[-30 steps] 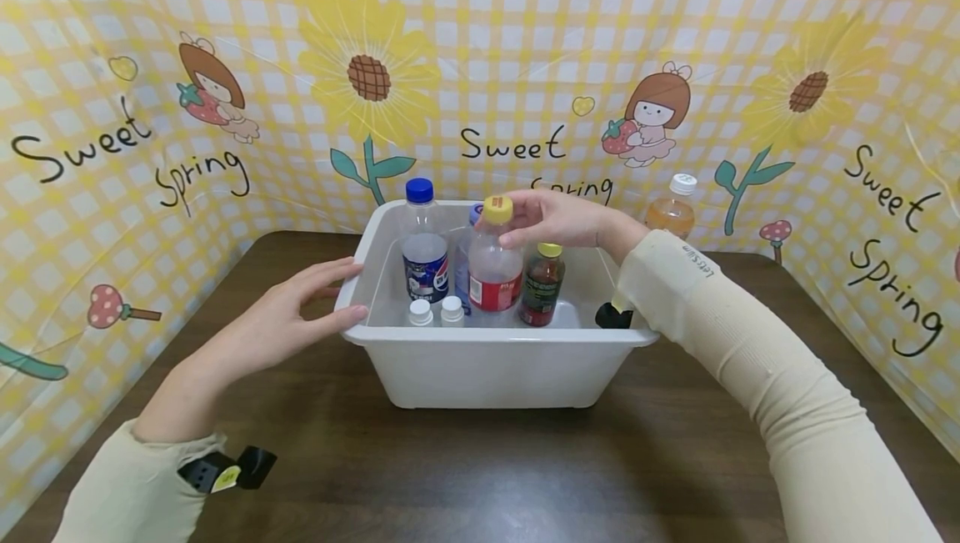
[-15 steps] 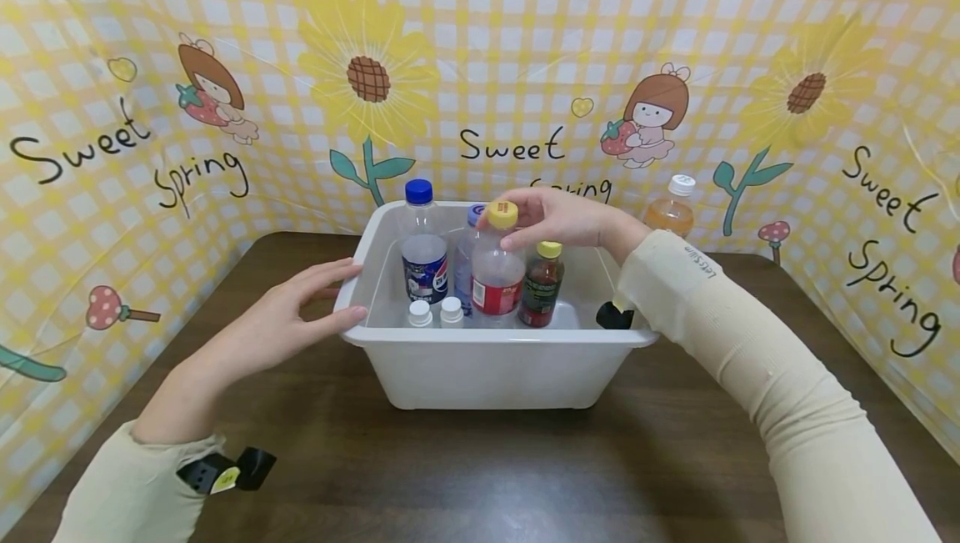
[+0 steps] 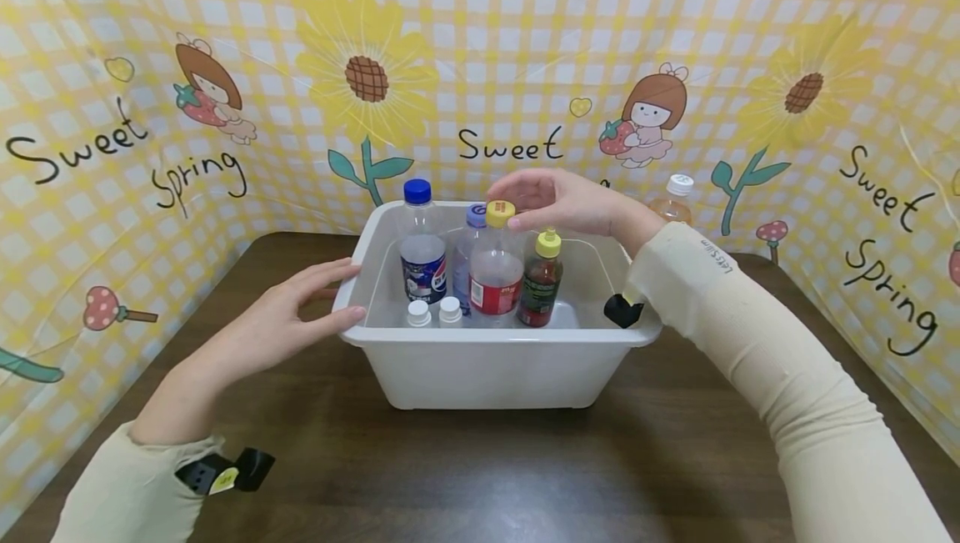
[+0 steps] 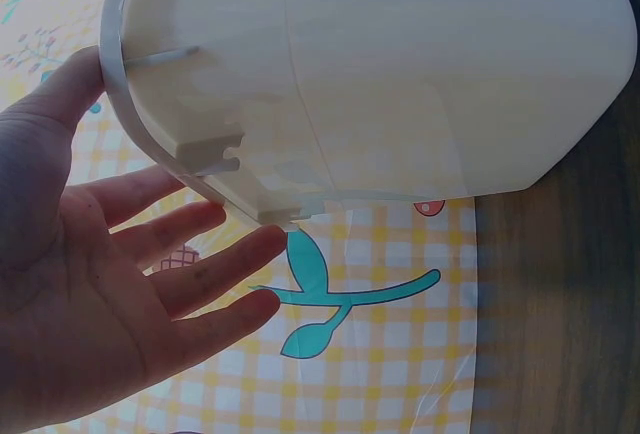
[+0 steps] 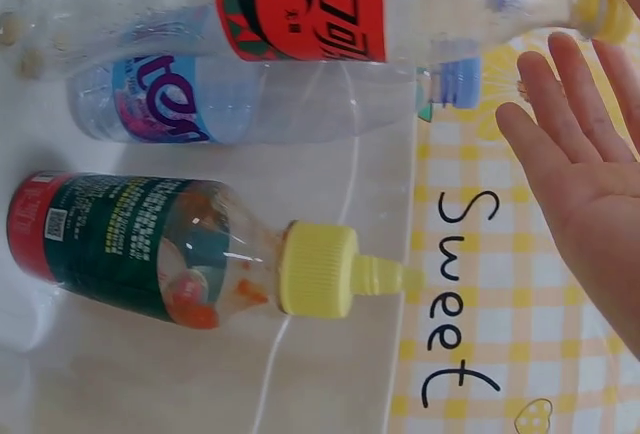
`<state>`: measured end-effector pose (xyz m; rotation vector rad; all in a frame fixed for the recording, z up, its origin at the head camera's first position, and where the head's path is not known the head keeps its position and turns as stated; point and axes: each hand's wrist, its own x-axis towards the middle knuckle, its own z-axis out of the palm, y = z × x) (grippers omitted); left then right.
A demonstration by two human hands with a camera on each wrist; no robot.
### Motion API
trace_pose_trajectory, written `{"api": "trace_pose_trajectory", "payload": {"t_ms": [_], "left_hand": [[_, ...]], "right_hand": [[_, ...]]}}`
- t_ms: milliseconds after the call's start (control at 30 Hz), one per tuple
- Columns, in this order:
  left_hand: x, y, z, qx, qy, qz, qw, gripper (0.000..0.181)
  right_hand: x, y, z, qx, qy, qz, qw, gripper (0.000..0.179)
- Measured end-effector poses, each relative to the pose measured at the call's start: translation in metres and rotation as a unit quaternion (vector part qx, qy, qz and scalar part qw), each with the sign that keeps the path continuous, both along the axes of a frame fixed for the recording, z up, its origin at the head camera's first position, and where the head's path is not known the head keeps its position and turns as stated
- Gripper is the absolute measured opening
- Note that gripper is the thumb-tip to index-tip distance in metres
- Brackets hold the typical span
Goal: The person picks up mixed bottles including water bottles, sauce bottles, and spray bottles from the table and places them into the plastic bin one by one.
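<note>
A clear bottle with a red label and yellow cap (image 3: 497, 293) stands upright in the white plastic basin (image 3: 495, 334). My right hand (image 3: 573, 201) is beside its cap, fingers spread and relaxed; in the right wrist view the fingers (image 5: 565, 104) extend past the cap without curling round it. To its right stands a sauce bottle (image 3: 540, 289) with a yellow nozzle cap, and behind it a lilac-capped bottle (image 3: 462, 263). My left hand (image 3: 281, 322) touches the basin's left rim. Seen from the left wrist, thumb and loosely straight fingers (image 4: 220, 264) lie along that rim.
Also in the basin are a blue-capped Pepsi bottle (image 3: 425, 268) and two small white-capped bottles (image 3: 450, 309). A white-capped bottle of orange liquid (image 3: 672, 208) stands beyond the basin at right. A checked cloth backdrop (image 3: 480, 67) rises behind the brown table (image 3: 480, 468).
My right hand has let go of the yellow-capped bottle, its fingers opening and lifting slightly up and right. The bottle has settled lower, and the left hand keeps its place at the rim.
</note>
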<state>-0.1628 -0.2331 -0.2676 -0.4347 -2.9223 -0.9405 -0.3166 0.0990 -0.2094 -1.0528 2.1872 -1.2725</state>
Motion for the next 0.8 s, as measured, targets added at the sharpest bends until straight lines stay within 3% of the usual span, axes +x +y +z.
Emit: {"api": "trace_pose_trajectory", "payload": {"t_ms": [233, 600, 700, 800], "left_hand": [[-0.002, 0.0, 0.0, -0.002, -0.005, 0.0, 1.0, 0.065], [0.0, 0.0, 0.0, 0.001, 0.0, 0.002, 1.0, 0.064], [0.0, 0.0, -0.001, 0.005, 0.003, 0.0, 1.0, 0.063], [0.0, 0.0, -0.001, 0.005, 0.005, -0.003, 1.0, 0.063]], "right_hand": [[0.002, 0.008, 0.009, -0.032, 0.027, -0.016, 0.999, 0.04], [0.005, 0.032, 0.017, -0.062, 0.068, -0.074, 0.993, 0.033], [0.005, 0.042, 0.016, -0.094, 0.059, -0.085, 0.9902, 0.028], [0.004, 0.053, 0.016, -0.161, 0.019, -0.077, 0.9837, 0.022]]}}
